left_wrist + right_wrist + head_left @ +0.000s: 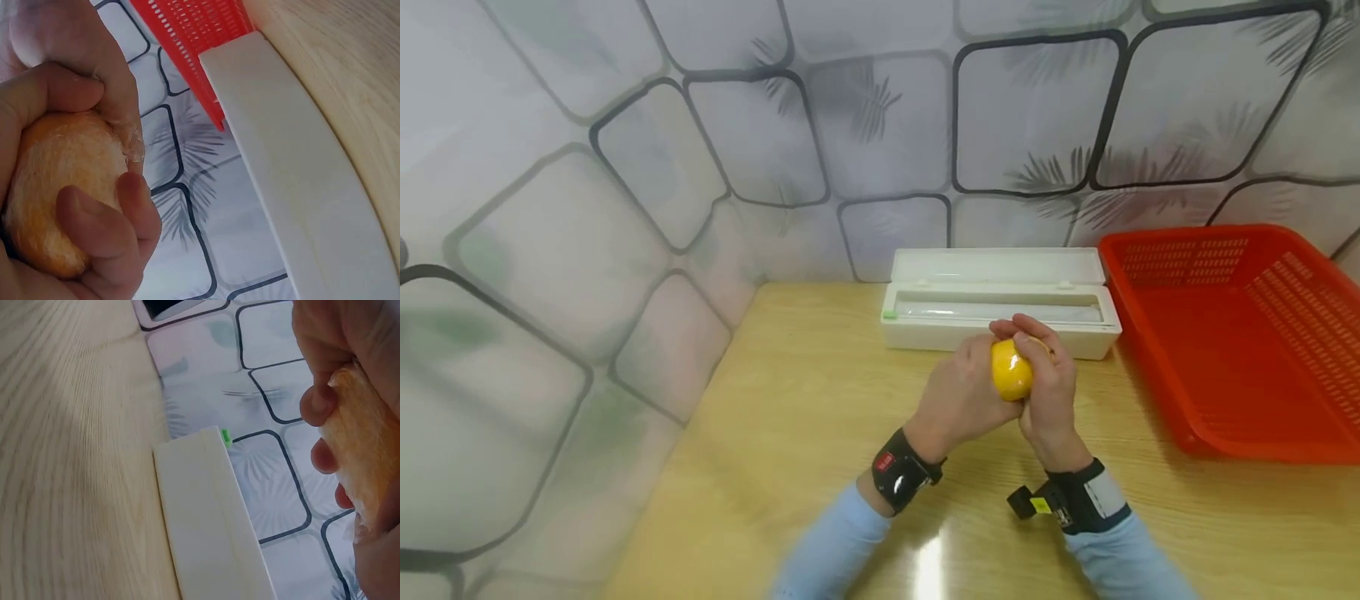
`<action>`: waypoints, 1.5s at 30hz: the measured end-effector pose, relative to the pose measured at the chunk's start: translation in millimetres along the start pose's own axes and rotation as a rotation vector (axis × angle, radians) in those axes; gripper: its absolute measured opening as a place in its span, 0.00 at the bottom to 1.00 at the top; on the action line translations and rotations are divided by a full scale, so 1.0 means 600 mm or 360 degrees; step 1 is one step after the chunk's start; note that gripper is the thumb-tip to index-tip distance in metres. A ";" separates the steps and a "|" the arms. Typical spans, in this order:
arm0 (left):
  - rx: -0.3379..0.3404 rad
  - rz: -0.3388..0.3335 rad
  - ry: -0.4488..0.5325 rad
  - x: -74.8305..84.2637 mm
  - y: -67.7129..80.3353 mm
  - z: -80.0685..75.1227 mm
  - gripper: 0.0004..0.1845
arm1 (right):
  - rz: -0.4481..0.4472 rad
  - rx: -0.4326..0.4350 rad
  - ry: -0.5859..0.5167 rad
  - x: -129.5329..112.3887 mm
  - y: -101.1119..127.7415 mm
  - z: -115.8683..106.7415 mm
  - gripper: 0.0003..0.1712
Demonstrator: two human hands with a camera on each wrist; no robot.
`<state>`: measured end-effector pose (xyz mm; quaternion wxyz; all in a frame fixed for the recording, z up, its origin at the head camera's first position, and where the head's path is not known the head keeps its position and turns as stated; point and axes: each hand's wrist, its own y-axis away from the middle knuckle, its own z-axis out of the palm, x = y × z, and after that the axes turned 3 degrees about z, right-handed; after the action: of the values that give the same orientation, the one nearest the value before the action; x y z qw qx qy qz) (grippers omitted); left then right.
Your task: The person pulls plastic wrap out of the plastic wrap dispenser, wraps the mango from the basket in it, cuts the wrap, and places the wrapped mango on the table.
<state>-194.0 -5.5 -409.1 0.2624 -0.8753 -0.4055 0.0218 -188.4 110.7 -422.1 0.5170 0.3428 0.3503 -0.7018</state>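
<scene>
Above the wooden table point(790, 433), just before the white wrap box point(1000, 312), keep left hand point(958, 400) and right hand point(1051, 392) curled round the yellow fruit point(1011, 371) (film clinging already), smoothing loose wrap flat without squeezing.

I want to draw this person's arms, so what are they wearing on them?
Both arms have light blue sleeves. The left wrist wears a black band with a small red mark on its boxy part. The right wrist wears a black band with a pale grey patch, and a little black block with a yellow label sticks out from it. The hands are bare: no gloves show.
</scene>
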 end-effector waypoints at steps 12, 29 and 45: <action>-0.0336 -0.0106 0.0406 0.017 -0.011 -0.012 0.52 | 0.0046 0.0272 0.0156 -0.032 -0.009 -0.008 0.07; -0.0139 -0.0273 0.0343 0.022 0.004 0.015 0.37 | 0.0114 0.0054 -0.0180 -0.049 -0.004 -0.015 0.05; -0.0036 -0.0163 0.0697 0.008 -0.002 0.014 0.39 | -0.0067 -0.0014 -0.0236 -0.037 0.009 0.004 0.10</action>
<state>-193.8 2.4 -415.0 0.3352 -0.8403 -0.3829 -0.1866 -178.5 118.0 -402.8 0.5282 0.2801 0.3212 -0.7344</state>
